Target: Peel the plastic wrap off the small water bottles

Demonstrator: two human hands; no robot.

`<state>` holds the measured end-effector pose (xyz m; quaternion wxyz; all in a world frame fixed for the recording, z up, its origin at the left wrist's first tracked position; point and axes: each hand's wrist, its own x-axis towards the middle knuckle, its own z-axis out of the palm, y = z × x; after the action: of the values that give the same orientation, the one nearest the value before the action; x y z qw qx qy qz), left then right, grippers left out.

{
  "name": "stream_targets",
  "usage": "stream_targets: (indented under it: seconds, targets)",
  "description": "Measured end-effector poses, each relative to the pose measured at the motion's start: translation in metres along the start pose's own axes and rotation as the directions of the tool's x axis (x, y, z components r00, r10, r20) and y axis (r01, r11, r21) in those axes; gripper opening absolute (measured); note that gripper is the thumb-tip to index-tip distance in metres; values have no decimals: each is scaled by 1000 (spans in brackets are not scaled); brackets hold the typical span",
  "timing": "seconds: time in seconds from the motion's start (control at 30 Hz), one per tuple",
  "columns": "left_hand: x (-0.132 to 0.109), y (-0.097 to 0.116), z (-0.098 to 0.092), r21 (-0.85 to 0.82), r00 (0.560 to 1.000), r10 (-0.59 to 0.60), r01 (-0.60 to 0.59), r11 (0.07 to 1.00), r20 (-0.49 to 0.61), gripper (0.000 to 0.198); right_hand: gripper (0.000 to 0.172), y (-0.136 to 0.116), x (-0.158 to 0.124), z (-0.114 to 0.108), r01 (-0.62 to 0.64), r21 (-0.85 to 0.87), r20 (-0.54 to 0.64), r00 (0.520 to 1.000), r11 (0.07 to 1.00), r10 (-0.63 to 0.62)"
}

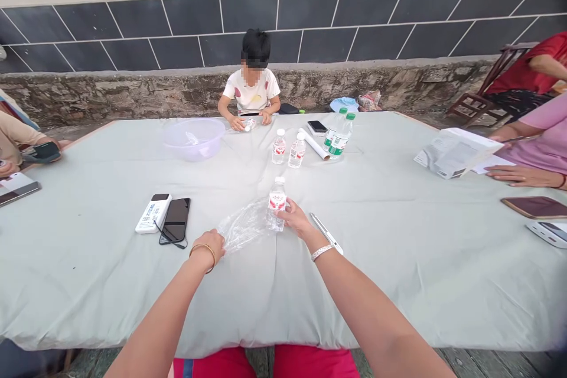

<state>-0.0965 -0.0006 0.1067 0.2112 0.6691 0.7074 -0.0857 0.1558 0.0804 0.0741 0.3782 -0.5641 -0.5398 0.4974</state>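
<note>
My right hand (295, 218) is closed round the lower right side of a small clear bottle (277, 199) with a white cap and a red and white label; it stands upright. Crumpled clear plastic film (243, 225) lies to the left of that bottle, and my left hand (213, 243) grips its left end. Just right of my right hand lies a slim white and grey tool (326, 233). Two similar small bottles, one on the left (279, 146) and one on the right (296, 150), stand farther back.
A purple translucent basin (195, 139) stands at the back left of the cloth-covered table (376, 283). Two green-capped bottles (340, 137), a white roll (315, 144), phones (175, 221) and a white box (458, 152) lie or stand about. People sit across and at both sides.
</note>
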Motion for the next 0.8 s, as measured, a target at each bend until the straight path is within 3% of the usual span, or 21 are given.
stream_targets:
  seconds: [0.1, 0.23, 0.5, 0.6, 0.67, 0.73, 0.8]
  targets:
    - [-4, 9, 1, 29, 999, 52, -52, 998, -13, 11, 73, 16, 0, 1, 148, 117, -85, 987, 982, -139]
    - [-4, 15, 4, 31, 996, 65, -67, 997, 58, 9, 75, 28, 0, 4, 318, -38, -228, 920, 947, -318]
    - [-15, 35, 11, -13, 965, 135, -136, 991, 223, 10, 79, 23, -3, -2, 130, -356, -293, 925, 925, -242]
    - [-21, 43, 11, -63, 937, 186, -176, 982, 295, 18, 60, 17, -32, 5, 131, -432, -391, 864, 892, -317]
    - [-24, 47, 9, -101, 911, 246, -225, 969, 331, 21, 42, 12, -57, 18, 315, -417, -292, 842, 852, -454]
    - [-27, 48, 3, -262, 855, 386, -306, 915, 347, 20, 38, 3, -79, 35, 543, -244, 82, 837, 803, -541]
    - [-28, 44, -7, -575, 788, 548, -318, 754, 282, 18, 49, -6, -89, 51, 519, 2, 388, 788, 855, -478]
